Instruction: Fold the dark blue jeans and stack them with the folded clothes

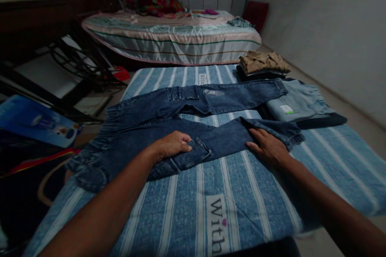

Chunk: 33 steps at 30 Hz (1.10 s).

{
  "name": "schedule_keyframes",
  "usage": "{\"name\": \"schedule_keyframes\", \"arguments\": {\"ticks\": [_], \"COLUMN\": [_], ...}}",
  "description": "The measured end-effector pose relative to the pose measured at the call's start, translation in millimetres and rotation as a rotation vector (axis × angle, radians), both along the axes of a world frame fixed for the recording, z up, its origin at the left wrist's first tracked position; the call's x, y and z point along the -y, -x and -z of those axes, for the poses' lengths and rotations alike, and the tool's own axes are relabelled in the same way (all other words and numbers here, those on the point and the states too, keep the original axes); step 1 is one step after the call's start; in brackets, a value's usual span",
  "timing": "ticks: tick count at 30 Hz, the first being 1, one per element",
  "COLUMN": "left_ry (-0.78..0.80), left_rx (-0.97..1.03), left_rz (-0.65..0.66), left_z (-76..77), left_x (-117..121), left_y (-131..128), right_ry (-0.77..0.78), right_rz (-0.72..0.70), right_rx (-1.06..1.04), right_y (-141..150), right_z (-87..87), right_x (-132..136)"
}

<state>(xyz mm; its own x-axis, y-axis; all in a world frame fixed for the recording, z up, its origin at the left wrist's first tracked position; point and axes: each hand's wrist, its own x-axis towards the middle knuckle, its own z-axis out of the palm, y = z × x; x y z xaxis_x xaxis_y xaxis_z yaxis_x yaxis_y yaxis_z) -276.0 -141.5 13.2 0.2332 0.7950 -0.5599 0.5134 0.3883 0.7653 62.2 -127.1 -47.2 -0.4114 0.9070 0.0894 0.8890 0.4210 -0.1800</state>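
Hands apart, a person works at jeans [226, 138] lying crosswise on a striped cover [188, 204], waist at its left edge. The left hand [171, 144] pinches near a pocket [199, 151]; the right hand [270, 147], fingers spread, presses nearer the cuff [296, 141].

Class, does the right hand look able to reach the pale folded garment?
Probably yes: the pale folded garment lies near the right hand, with only a low leg of the jeans between them.

- Jeans [132, 138] lie under left hand [173, 145] and right hand [269, 146], on cloth [187, 209]
- Folded clothes [298, 100] sit beyond the right hand
- Bed [181, 42] stands ahead of both
- Bag [36, 118] lies left of left hand
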Motion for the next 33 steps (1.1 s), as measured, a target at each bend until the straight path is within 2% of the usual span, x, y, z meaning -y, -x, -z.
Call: {"name": "schedule_keyframes", "arguments": {"ticks": [5, 10, 14, 17, 20, 23, 28, 31, 33], "left_ry": [-0.067, -0.351, -0.433, -0.44, -0.441, -0.436, -0.449, -0.456, -0.462], "left_rx": [-0.113, -0.382, -0.526, -0.55, -0.533, -0.536, -0.538, -0.52, -0.505], "left_rz": [0.074, 0.195, 0.263, 0.271, 0.259, 0.246, 0.243, 0.232, 0.225], "left_z": [4.8, 0.0, -3.4, -1.2, 2.1, 3.8, 4.5, 6.0, 6.8], "left_x": [-2, 4, 9, 10, 11, 13, 15, 14, 13], "left_y": [2, -3, -6, -5, -4, -4, -4, -2, -1], "right_ry": [-0.139, -0.24, -0.415, -0.567, -0.626, -0.577, -0.339, -0.249, -0.275], "right_rz": [0.066, -0.031, 0.117, 0.215, 0.302, 0.391, 0.539, 0.53, 0.482], "right_rx": [0.153, 0.152, 0.187, 0.199, 0.21, 0.253, 0.3, 0.266, 0.255], "right_y": [-3, -4, -14, -26, -34, -39, -47, -49, -47], "right_z": [-9.6, -10.2, -9.3, -10.2, -13.2, -19.0, -30.5, -43.1, -60.2], "right_x": [3, 26, 44, 54, 58, 54, 35, 25, 17]}}
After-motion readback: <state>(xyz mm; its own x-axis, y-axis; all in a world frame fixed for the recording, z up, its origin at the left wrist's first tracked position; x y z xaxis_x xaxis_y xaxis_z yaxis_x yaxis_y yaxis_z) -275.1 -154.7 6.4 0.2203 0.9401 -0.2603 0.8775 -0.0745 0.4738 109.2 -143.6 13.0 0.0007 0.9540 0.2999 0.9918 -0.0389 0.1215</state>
